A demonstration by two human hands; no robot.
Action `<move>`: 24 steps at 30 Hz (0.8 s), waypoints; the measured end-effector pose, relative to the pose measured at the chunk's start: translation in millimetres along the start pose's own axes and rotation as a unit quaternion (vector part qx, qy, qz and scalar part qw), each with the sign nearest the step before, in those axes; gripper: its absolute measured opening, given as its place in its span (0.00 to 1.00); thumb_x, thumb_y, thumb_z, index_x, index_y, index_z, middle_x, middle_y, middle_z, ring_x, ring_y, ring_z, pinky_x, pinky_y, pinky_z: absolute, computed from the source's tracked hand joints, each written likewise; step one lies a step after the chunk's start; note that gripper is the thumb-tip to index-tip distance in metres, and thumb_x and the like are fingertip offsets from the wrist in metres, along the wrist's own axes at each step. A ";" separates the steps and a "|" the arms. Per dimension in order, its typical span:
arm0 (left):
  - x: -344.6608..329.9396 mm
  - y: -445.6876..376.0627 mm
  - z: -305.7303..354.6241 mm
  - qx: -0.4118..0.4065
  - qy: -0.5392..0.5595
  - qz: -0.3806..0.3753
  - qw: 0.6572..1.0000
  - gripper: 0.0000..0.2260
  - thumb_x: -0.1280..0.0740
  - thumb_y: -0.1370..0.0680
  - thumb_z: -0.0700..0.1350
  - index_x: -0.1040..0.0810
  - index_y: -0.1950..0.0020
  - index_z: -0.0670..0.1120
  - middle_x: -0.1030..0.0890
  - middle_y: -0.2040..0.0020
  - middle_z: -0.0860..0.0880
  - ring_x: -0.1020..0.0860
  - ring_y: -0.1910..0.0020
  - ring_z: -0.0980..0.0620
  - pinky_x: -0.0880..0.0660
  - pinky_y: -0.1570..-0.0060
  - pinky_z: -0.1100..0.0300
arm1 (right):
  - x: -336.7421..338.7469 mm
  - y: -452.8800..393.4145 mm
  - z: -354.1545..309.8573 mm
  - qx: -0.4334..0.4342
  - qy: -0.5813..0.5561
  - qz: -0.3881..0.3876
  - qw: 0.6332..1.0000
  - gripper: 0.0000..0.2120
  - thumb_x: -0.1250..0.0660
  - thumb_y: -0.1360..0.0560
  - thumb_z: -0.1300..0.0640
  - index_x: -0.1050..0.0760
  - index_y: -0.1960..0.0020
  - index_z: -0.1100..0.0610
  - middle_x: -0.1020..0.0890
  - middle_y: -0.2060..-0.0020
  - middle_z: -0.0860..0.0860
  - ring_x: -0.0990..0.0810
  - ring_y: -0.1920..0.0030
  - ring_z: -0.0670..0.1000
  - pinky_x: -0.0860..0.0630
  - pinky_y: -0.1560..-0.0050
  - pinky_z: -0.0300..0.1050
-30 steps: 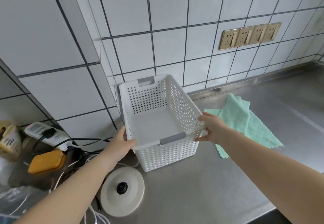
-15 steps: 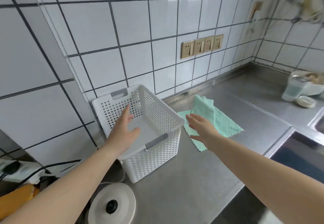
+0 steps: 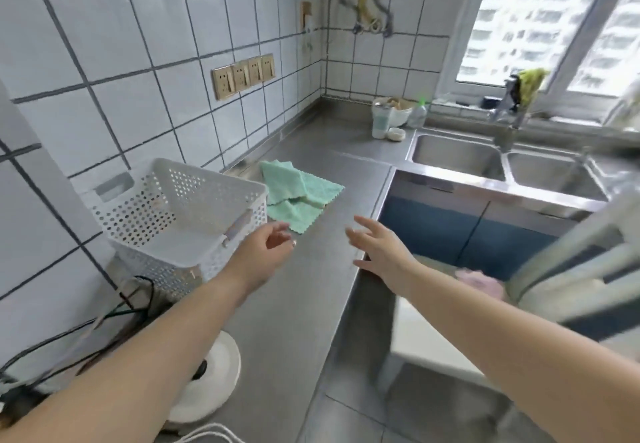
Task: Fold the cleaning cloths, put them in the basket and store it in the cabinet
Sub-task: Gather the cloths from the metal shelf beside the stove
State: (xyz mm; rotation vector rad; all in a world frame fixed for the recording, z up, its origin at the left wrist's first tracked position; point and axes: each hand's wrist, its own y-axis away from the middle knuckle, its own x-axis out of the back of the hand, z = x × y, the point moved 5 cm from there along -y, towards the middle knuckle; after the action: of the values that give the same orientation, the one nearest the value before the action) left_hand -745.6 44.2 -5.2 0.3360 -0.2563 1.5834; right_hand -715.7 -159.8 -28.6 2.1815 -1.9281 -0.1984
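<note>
A white perforated basket (image 3: pixel 173 210) stands empty on the steel counter against the tiled wall. Just right of it lie crumpled mint-green cleaning cloths (image 3: pixel 298 193), flat on the counter. My left hand (image 3: pixel 263 252) hovers in front of the basket's near right corner, fingers loosely curled, holding nothing. My right hand (image 3: pixel 381 248) is spread open above the counter's front edge, to the right of the cloths and apart from them. Blue cabinet doors (image 3: pixel 485 234) show below the sink.
A double steel sink (image 3: pixel 502 165) with a tap sits at the right under the window. Cups and a bottle (image 3: pixel 391 116) stand in the back corner. Black cables (image 3: pixel 104 321) and a round white lid (image 3: pixel 214 380) lie left of my arm. Wall sockets (image 3: pixel 242 75) sit above the counter.
Both hands let go of the basket, which now rests on the counter. They moved right, toward the cloths, and my view swung right to show the sink and window.
</note>
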 end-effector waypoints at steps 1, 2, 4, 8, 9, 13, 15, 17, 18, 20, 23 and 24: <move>-17.2 4.7 2.5 -0.002 0.002 -0.021 1.000 0.14 0.34 0.23 0.40 0.26 0.37 0.45 0.22 0.51 0.52 0.23 0.48 0.54 0.29 0.52 0.69 | 15.6 15.9 5.7 -0.001 -0.002 0.022 1.000 0.27 0.33 0.24 0.52 0.38 0.27 0.51 0.26 0.37 0.53 0.27 0.37 0.52 0.27 0.39 0.51; -32.0 7.3 4.5 -0.004 0.007 -0.036 0.999 0.13 0.34 0.23 0.41 0.26 0.38 0.46 0.22 0.51 0.52 0.24 0.49 0.55 0.29 0.54 0.69 | 28.5 28.2 11.0 0.000 -0.004 0.038 0.999 0.27 0.33 0.24 0.52 0.37 0.28 0.51 0.25 0.38 0.52 0.26 0.39 0.51 0.26 0.40 0.50; -68.3 12.6 10.1 -0.007 0.023 -0.078 0.997 0.12 0.35 0.22 0.42 0.26 0.39 0.47 0.22 0.50 0.52 0.25 0.50 0.55 0.30 0.57 0.68 | 57.4 55.3 22.5 -0.002 -0.015 0.071 0.997 0.26 0.34 0.24 0.54 0.37 0.28 0.50 0.24 0.41 0.50 0.26 0.41 0.49 0.26 0.39 0.50; -152.8 30.0 22.4 -0.006 0.031 -0.179 0.983 0.13 0.35 0.22 0.45 0.27 0.38 0.49 0.21 0.46 0.51 0.23 0.47 0.55 0.28 0.57 0.65 | 118.3 112.7 56.9 -0.020 -0.044 0.147 0.988 0.22 0.34 0.23 0.55 0.35 0.31 0.50 0.24 0.42 0.49 0.25 0.45 0.46 0.26 0.38 0.50; -172.2 35.0 25.0 -0.009 0.024 -0.200 0.979 0.13 0.34 0.22 0.46 0.27 0.38 0.49 0.20 0.45 0.52 0.23 0.46 0.55 0.27 0.56 0.63 | 132.7 126.4 65.7 -0.024 -0.048 0.169 0.984 0.22 0.34 0.23 0.55 0.34 0.32 0.50 0.24 0.41 0.50 0.25 0.45 0.46 0.26 0.39 0.49; -261.7 67.0 38.7 -0.012 0.013 -0.285 0.958 0.12 0.33 0.23 0.46 0.26 0.40 0.52 0.20 0.48 0.57 0.23 0.44 0.57 0.27 0.53 0.62 | 199.6 198.2 95.8 -0.042 -0.047 0.254 0.965 0.21 0.34 0.23 0.54 0.33 0.31 0.52 0.24 0.39 0.50 0.24 0.42 0.48 0.24 0.42 0.47; -314.8 94.5 54.7 -0.021 0.007 -0.335 0.942 0.10 0.35 0.22 0.42 0.26 0.42 0.50 0.20 0.50 0.57 0.23 0.48 0.59 0.27 0.56 0.67 | 239.2 242.9 108.6 -0.040 -0.058 0.305 0.950 0.20 0.34 0.23 0.54 0.32 0.33 0.51 0.23 0.41 0.49 0.24 0.44 0.46 0.24 0.43 0.47; -363.6 124.4 74.5 -0.026 0.006 -0.381 0.924 0.10 0.35 0.22 0.40 0.26 0.42 0.48 0.20 0.50 0.54 0.23 0.52 0.61 0.27 0.60 0.69 | 278.7 288.2 119.8 -0.036 -0.069 0.357 0.931 0.18 0.34 0.23 0.55 0.30 0.35 0.50 0.23 0.41 0.50 0.24 0.45 0.45 0.24 0.42 0.49; -383.4 139.0 83.4 -0.025 0.001 -0.404 0.915 0.10 0.35 0.22 0.41 0.26 0.41 0.47 0.20 0.48 0.52 0.23 0.52 0.59 0.26 0.58 0.67 | 296.1 308.0 125.9 -0.034 -0.073 0.378 0.922 0.17 0.35 0.23 0.55 0.30 0.35 0.50 0.24 0.42 0.49 0.24 0.44 0.45 0.25 0.41 0.50; -435.2 175.8 104.0 -0.036 -0.009 -0.445 0.895 0.14 0.33 0.23 0.43 0.26 0.37 0.46 0.19 0.45 0.50 0.22 0.49 0.56 0.24 0.51 0.61 | 337.7 357.1 142.7 -0.032 -0.086 0.418 0.904 0.18 0.35 0.23 0.56 0.30 0.34 0.51 0.24 0.44 0.48 0.25 0.42 0.46 0.26 0.39 0.51; -501.7 226.8 133.9 -0.053 -0.001 -0.467 0.883 0.14 0.33 0.23 0.42 0.26 0.38 0.45 0.20 0.46 0.48 0.23 0.53 0.59 0.27 0.58 0.69 | 390.2 418.4 163.5 -0.021 -0.102 0.457 0.883 0.15 0.35 0.23 0.56 0.29 0.37 0.48 0.24 0.44 0.48 0.24 0.45 0.43 0.25 0.41 0.48; -515.1 236.8 141.5 -0.052 0.005 -0.469 0.882 0.13 0.33 0.23 0.42 0.26 0.38 0.45 0.20 0.46 0.48 0.23 0.53 0.59 0.27 0.59 0.70 | 402.3 429.1 167.4 -0.018 -0.102 0.466 0.879 0.14 0.35 0.23 0.56 0.29 0.38 0.48 0.24 0.43 0.48 0.24 0.45 0.43 0.25 0.41 0.48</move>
State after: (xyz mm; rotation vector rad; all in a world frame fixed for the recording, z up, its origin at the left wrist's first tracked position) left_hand -962.3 -496.3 -53.0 0.2993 -0.1310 0.6070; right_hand -1117.4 -619.7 -62.6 1.0121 -2.7985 -0.2863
